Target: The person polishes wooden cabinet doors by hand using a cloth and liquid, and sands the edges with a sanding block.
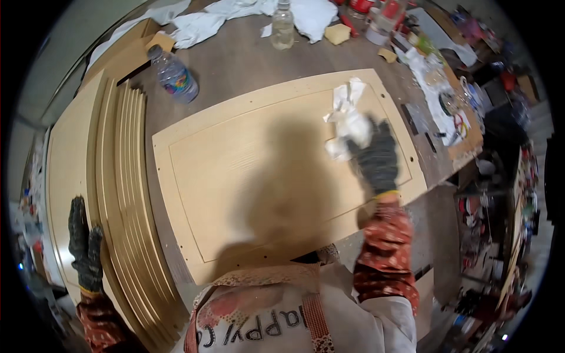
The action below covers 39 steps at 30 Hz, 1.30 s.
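A cream cabinet-door panel [223, 170] with a thin grooved border lies flat in front of me, my shadow across its middle. On its right part my right hand [378, 156], in a dark knitted glove, presses a crumpled white cloth [351, 120] to the surface; the hand is slightly blurred. At the left, my gloved left hand [86, 247] lies with straight fingers and thumb apart on the top panel of a stack of similar panels [120, 194]. Nothing shows in that hand.
A labelled plastic bottle [174, 75] stands beyond the stack, and a clear bottle [283, 26] at the far edge. White rags [200, 26], a yellow sponge piece [337, 34] and cluttered cardboard [471, 138] line the grey table [235, 65]. Crowded shelves [488, 223] stand at right.
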### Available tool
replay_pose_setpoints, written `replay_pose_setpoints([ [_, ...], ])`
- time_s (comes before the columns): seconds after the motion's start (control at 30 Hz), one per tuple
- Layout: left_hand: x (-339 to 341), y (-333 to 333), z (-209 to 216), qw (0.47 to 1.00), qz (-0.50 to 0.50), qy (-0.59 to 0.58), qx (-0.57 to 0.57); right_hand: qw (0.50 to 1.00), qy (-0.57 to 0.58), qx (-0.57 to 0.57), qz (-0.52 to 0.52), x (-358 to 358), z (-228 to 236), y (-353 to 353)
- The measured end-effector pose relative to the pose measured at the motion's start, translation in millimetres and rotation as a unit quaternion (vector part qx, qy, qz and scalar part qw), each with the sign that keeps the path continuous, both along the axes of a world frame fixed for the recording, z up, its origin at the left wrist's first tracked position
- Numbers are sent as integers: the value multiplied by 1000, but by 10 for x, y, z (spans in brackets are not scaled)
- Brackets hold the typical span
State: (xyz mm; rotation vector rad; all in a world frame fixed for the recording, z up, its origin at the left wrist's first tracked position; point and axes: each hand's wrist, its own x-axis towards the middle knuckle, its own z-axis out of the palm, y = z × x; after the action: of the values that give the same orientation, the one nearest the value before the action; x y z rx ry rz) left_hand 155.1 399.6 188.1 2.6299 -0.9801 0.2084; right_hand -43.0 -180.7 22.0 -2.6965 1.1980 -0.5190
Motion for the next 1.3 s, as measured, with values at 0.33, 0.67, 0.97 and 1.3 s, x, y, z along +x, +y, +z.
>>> replay_pose_setpoints([
  [0.33,-211,-218,-16,983,38,-151,95,938,-240,241,68,467,-109,194],
  [0.67,-285,-296,-4,994,98,-15,48,798,-256,-197,508,3057,1816,1852],
  [0.97,-242,-318,-44,987,82,-85,-107,770,-69,-183,607,5159,1708,3995],
  [1.3,-265,-377,-145,975,131,-59,-172,782,28,-181,596,5340,1953,3910],
])
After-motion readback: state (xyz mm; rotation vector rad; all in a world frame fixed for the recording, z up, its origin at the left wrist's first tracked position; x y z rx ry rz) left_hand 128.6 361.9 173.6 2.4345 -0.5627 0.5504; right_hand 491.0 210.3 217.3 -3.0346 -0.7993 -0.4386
